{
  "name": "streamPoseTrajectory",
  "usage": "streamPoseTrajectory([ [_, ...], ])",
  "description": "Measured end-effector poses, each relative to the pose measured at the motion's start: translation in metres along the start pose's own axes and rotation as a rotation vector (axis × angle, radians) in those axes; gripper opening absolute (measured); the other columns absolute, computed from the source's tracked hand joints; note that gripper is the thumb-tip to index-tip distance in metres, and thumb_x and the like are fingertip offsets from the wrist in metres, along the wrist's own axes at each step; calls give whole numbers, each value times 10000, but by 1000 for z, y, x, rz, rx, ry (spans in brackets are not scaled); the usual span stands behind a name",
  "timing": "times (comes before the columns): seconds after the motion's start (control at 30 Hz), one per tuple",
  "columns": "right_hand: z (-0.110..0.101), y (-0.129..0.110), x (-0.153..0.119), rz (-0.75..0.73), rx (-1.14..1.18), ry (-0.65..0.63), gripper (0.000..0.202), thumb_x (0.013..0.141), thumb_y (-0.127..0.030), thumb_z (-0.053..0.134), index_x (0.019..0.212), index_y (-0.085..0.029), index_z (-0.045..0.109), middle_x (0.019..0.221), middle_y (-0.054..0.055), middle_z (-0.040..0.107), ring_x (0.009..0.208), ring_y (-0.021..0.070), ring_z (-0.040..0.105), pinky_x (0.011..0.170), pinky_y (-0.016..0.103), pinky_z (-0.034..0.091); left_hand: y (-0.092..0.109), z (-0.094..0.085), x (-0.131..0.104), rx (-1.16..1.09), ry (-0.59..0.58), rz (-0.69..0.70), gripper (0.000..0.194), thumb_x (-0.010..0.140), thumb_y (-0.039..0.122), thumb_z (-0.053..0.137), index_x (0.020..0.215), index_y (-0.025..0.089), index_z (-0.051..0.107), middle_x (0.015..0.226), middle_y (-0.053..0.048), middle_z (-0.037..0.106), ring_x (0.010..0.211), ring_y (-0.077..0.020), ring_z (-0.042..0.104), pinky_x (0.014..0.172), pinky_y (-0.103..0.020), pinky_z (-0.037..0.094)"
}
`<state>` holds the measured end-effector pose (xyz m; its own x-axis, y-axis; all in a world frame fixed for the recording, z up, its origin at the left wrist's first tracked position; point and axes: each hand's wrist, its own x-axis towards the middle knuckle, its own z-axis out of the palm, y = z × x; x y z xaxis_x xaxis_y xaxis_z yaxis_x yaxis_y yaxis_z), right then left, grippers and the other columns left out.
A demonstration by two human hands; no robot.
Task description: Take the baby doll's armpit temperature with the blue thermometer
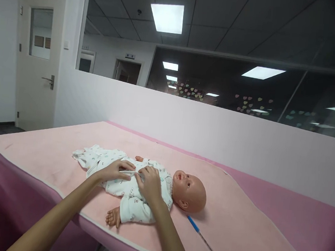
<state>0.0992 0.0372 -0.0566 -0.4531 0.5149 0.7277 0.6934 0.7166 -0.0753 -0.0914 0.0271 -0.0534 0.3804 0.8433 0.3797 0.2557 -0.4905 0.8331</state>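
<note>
A baby doll (190, 191) lies on its back on a pink padded table cover, its head toward the right. It wears a white printed outfit (135, 210), and the empty-looking legs of the clothing stretch to the left. At the doll's middle, my left hand (117, 171) pinches a fold of the white cloth between thumb and fingers. Beside it, on the chest, my right hand (151, 183) has its fingers bent and pressed together on the same cloth edge. One doll hand sticks out near the table's front edge, the other at the far side.
A thin metal rod with a blue handle (193, 224) lies right of the doll, below its head. The pink cover (49, 145) reaches the table's front edge. Behind stand a white wall (185, 123) with a window and, at left, a closed door (34, 89).
</note>
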Motion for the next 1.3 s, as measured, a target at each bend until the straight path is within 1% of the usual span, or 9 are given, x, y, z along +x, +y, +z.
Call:
streamPoseTrajectory([
  [0.13,0,1,-4,38,39,43,140,831,-260,515,718,-201,573,742,8,580,766,148,501,745,290,328,5,3,0,39,23,-29,265,672,344,694,903,214,703,1120,-76,583,1047,-223,528,864,-313,458],
  [0.3,2,0,-6,49,21,65,150,839,-262,505,717,-200,567,741,5,584,758,144,499,738,281,327,2,4,1,39,20,-27,256,685,373,681,880,209,708,1131,-80,575,1022,-220,540,815,-295,481],
  [0.53,4,0,-7,97,-9,102,177,856,-288,481,718,-193,537,692,5,581,699,151,493,688,269,328,-2,4,2,11,51,-28,275,660,367,699,878,201,706,1100,-73,605,991,-217,558,850,-318,471],
  [0.7,5,0,-8,130,-44,118,196,863,-327,470,732,-195,533,674,11,583,675,158,499,645,260,320,-1,4,2,5,41,-17,257,687,349,676,889,191,704,1088,-76,615,998,-219,557,840,-309,465],
  [0.8,6,1,-8,130,-62,124,202,858,-327,474,713,-197,528,653,13,576,657,160,499,628,261,313,0,4,2,14,52,-37,260,677,357,680,872,187,707,1095,-79,615,987,-226,561,821,-305,469],
  [1.0,7,1,-7,122,-36,144,176,837,-289,504,687,-198,513,656,5,574,654,150,502,639,262,321,3,5,2,56,29,-16,222,682,347,663,823,182,711,933,-53,676,912,-216,585,806,-304,463],
  [1.17,8,1,-6,152,-55,130,166,818,-287,530,678,-199,511,655,12,570,652,158,495,618,264,310,-1,5,2,43,91,-41,210,643,330,698,788,180,722,876,-53,682,867,-211,592,771,-294,464],
  [1.3,8,0,-6,169,-43,107,166,816,-302,536,687,-201,514,670,10,577,667,158,498,631,265,316,-5,5,3,5,91,-30,176,621,311,715,727,171,721,852,-63,680,851,-208,597,763,-295,467],
])
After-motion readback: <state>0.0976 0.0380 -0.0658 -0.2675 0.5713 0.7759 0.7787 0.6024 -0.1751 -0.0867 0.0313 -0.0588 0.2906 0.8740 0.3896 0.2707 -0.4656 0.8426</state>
